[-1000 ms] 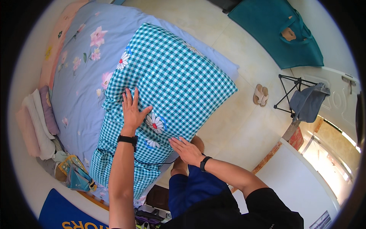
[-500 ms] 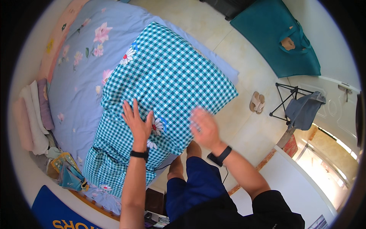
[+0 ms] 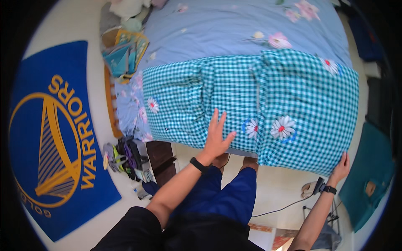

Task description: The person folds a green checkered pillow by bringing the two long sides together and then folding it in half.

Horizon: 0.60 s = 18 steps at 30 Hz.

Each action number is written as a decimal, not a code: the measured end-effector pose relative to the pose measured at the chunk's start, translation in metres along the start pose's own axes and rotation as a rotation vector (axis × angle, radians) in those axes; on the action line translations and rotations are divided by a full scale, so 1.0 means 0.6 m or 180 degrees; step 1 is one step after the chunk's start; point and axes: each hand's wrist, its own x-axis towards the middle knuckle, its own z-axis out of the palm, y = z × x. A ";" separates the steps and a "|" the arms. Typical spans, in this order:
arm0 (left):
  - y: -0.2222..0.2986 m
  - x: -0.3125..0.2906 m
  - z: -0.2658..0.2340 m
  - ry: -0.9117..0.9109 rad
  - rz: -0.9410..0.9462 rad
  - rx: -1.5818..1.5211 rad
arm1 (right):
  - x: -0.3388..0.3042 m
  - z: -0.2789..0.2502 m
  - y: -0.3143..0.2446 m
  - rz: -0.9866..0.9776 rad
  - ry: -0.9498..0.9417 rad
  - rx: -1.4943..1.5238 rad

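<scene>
A teal-and-white checked quilt (image 3: 228,94) with daisy prints lies folded along the near side of the bed. Its right part is a thicker folded section, with a seam-like step where it meets the middle. My left hand (image 3: 217,137) rests on or just over the quilt's near middle part, fingers spread and holding nothing. At the quilt's near right corner, my right hand (image 3: 341,168) grips the edge; some of its fingers are hidden by the cloth. Both wrists wear black bands.
Under the quilt spreads a blue floral bed sheet (image 3: 217,29). Folded cloths (image 3: 125,52) lie at the bed's left end by a wooden rail (image 3: 110,102). Bags (image 3: 132,154) stand beside a dark drawer unit (image 3: 161,161). A blue banner (image 3: 54,134) hangs left; a cable (image 3: 278,210) crosses the floor.
My view has turned toward the bed's left end. My right hand has gone from over the quilt to its near right corner. My left hand stays spread at the quilt.
</scene>
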 end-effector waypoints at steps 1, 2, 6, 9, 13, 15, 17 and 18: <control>-0.021 -0.008 -0.027 0.0087 -0.0085 0.0006 | 0.000 0.004 -0.001 -0.0050 0.0011 -0.0135; -0.047 -0.019 -0.059 0.0203 -0.0147 0.0089 | 0.006 0.010 -0.003 -0.0125 -0.0063 -0.0129; -0.175 -0.065 -0.213 0.0378 -0.0320 0.0663 | -0.005 0.022 -0.031 -0.0075 -0.0111 -0.0776; -0.272 -0.085 -0.342 0.0648 -0.0635 0.0943 | 0.011 0.010 -0.003 0.0023 0.0138 -0.0551; -0.424 -0.122 -0.488 0.0739 -0.1665 0.0005 | -0.005 0.003 -0.034 0.0211 0.0558 0.0227; -0.493 -0.147 -0.522 0.0701 -0.1742 -0.0209 | -0.061 0.032 -0.103 0.0092 0.0451 0.0639; -0.510 -0.138 -0.529 0.0437 -0.2555 -0.0862 | -0.131 0.056 -0.162 -0.0452 0.0438 0.0735; -0.535 -0.136 -0.524 0.0439 -0.2547 -0.0932 | -0.166 0.077 -0.175 -0.0686 0.0198 0.0748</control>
